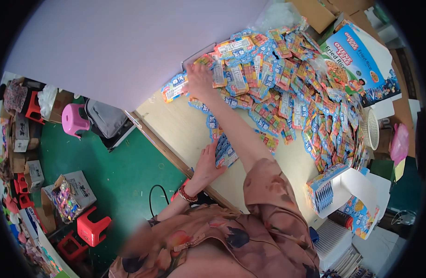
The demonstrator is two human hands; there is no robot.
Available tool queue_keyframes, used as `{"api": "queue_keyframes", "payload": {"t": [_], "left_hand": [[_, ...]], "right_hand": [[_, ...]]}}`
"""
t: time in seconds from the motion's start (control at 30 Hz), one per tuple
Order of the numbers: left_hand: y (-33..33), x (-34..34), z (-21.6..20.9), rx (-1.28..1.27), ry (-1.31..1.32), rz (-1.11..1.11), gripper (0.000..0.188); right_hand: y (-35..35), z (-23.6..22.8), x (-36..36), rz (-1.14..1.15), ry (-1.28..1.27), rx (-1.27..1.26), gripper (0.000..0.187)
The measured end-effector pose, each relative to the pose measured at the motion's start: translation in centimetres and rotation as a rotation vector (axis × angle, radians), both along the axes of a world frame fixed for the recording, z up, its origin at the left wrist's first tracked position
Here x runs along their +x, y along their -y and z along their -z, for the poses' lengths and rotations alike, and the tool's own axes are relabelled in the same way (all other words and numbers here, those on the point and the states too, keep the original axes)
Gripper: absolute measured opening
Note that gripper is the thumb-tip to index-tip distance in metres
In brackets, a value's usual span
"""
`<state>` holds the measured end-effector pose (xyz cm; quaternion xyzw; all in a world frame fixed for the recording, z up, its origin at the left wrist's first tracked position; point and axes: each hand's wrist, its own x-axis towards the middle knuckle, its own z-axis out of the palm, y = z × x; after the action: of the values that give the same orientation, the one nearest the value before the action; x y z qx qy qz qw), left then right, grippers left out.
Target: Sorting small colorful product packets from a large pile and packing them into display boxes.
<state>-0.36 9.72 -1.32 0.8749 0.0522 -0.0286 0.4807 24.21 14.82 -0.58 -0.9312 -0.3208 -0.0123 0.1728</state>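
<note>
A large heap of flat, colourful packets [287, 97], blue, yellow and red with cloud-shaped edges, spreads over the pale wooden table [169, 125]. My right hand [200, 82] reaches across to the heap's far left end. Its fingers are bent down and closed on a packet [175, 87] there; the fingertips are partly hidden. Near the table's front edge my left hand [207, 166], with a bracelet at its wrist, is closed round the left side of a small stack of the same packets [227, 154].
A light purple panel [101, 46] stands along the far left. An open display box [331, 187] sits at the right edge. Behind the heap are a blue printed carton [361, 62] and a white basket [371, 129]. Red stools [93, 227] and a pink stool [75, 118] stand on the green floor.
</note>
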Motion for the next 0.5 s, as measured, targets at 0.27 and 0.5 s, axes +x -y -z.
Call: {"api": "queue_keyframes", "payload": {"t": [0.27, 0.5], "left_hand": [[-0.3, 0.0, 0.2, -0.006, -0.014, 0.011, 0.092], [-0.4, 0.4, 0.9, -0.034, 0.005, 0.05, 0.092]], "right_hand": [[3.2, 1.7, -0.9, -0.287, -0.078, 0.168, 0.054], [8.7, 0.3, -1.0, -0.314, -0.532, 0.567, 0.035]]}}
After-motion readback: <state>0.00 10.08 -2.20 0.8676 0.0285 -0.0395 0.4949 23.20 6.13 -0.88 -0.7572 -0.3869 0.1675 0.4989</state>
